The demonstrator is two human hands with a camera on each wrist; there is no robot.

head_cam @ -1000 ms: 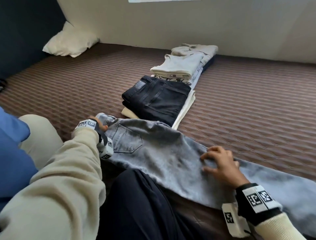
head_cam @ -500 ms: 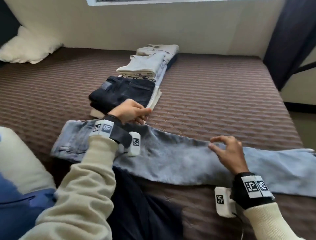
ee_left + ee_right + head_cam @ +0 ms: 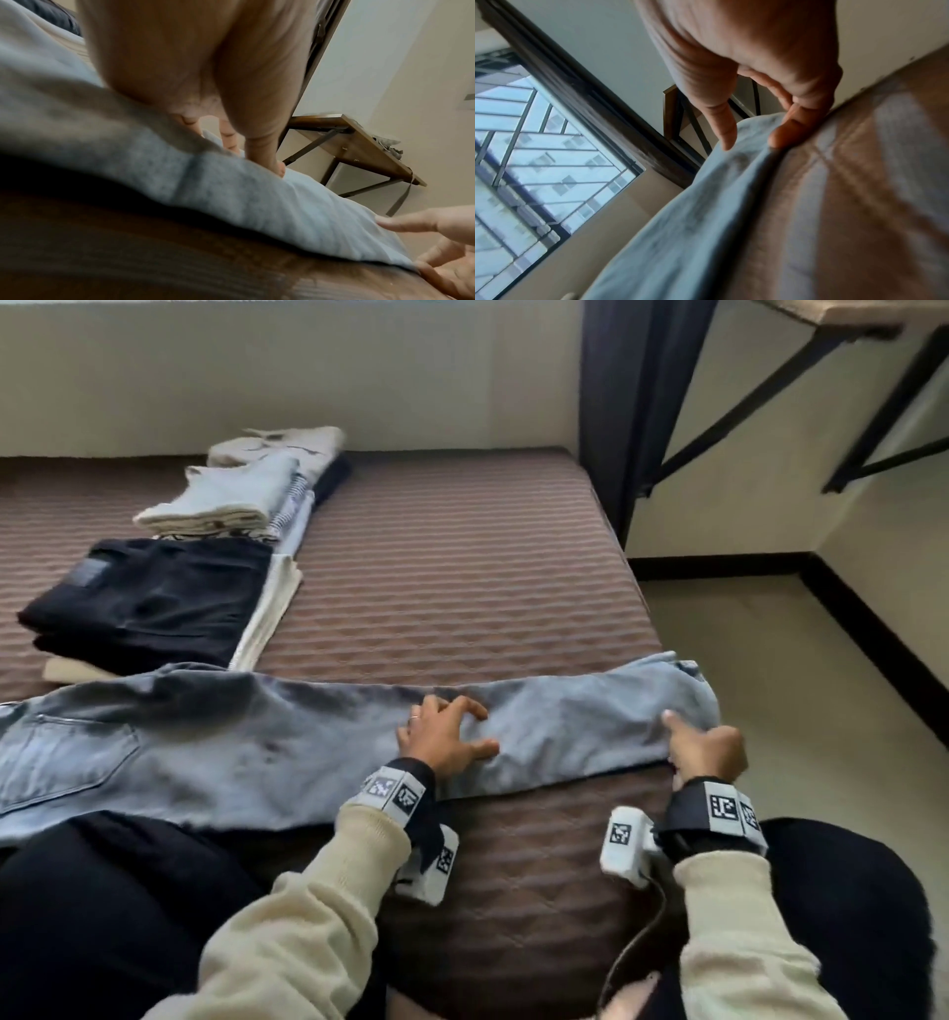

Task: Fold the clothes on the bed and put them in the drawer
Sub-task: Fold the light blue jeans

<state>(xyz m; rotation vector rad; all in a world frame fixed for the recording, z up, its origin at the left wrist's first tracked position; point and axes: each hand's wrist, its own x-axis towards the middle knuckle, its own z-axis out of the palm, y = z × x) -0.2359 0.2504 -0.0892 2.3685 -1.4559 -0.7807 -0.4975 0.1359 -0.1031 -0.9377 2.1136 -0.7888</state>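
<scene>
Light blue jeans [image 3: 215, 742] lie flat across the brown quilted bed [image 3: 462, 557], waist at the left and hem at the right by the bed's edge. My left hand [image 3: 447, 737] presses on the middle of the leg with its fingers spread. In the left wrist view the fingertips [image 3: 277, 170] push into the denim [image 3: 282, 207]. My right hand [image 3: 703, 747] takes the hem end at its near edge, with one finger on top and the others curled at the edge. The right wrist view shows this hand's thumb and a finger [image 3: 790, 132] closing on the denim [image 3: 693, 213].
Folded black jeans [image 3: 149, 603] on a cream garment, a pale folded stack [image 3: 221, 500] and a beige one [image 3: 287, 446] line the bed's back left. The mattress edge [image 3: 634, 588] drops to the floor at the right. A dark curtain [image 3: 637, 403] and a bracketed wooden shelf [image 3: 847, 315] stand beyond.
My view has swung right. The left hand left the waist area and now presses the mid-leg. The right hand slid along the leg to the hem end.
</scene>
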